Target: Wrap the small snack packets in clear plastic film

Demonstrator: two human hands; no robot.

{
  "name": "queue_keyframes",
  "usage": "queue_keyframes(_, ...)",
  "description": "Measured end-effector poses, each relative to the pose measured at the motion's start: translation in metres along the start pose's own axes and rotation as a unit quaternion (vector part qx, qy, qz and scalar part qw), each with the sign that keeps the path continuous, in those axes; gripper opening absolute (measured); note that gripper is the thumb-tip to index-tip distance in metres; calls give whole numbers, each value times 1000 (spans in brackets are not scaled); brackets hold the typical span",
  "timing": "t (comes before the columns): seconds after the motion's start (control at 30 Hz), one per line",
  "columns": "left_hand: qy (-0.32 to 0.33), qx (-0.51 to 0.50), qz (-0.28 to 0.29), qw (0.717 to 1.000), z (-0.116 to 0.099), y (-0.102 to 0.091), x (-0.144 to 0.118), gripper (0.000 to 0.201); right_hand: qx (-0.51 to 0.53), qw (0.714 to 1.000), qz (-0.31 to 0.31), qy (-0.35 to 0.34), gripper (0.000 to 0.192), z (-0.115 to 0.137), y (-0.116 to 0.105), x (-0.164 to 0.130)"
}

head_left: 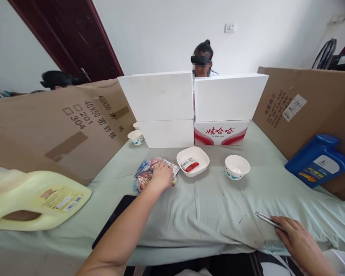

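My left hand (162, 175) reaches into a pile of small colourful snack packets (143, 177), its fingers curled down on the packets. Which packet the fingertips pinch is partly hidden. Just right of the pile stands a white square bowl (201, 168) with a red and white packet (190, 165) lying in it. My right hand (297, 237) rests at the table's front right, closed around slim silver metal tongs (267, 219) whose tips point left and away from me. Farther off, a round white bowl (237, 167) with a blue-green pattern stands between the square bowl and my right hand.
White boxes (163, 99) form a wall at the back, with a person (202, 57) behind. Brown cardboard panels (74, 130) flank both sides. A yellow jug (43, 203) lies left; a blue bottle (319, 163) leans right. A dark flat object (112, 220) lies under my left arm.
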State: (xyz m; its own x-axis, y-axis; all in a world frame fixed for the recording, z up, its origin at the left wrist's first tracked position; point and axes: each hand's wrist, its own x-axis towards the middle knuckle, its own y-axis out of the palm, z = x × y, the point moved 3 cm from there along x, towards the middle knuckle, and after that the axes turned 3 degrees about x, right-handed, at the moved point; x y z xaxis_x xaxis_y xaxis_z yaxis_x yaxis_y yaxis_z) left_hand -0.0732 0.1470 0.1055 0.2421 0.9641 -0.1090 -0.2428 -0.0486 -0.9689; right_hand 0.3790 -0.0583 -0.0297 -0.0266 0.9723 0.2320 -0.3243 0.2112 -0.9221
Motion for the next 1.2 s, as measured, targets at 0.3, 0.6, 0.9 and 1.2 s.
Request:
queue_keyframes(0.3,120,-178,-266,940,-113,66,-86,54,51,998,-30,-17,33,54,4,28)
queue_keyframes(0.6,190,-307,-361,860,-109,84,-120,23,176,973,45,-141,33,191,1,68)
queue_keyframes(0.9,173,-354,-388,833,-108,88,-118,26,148,972,134,-125,36,196,12,59)
queue_keyframes(1.2,112,-424,-335,834,-98,95,-106,47,8,1000,-30,4,38,79,7,36)
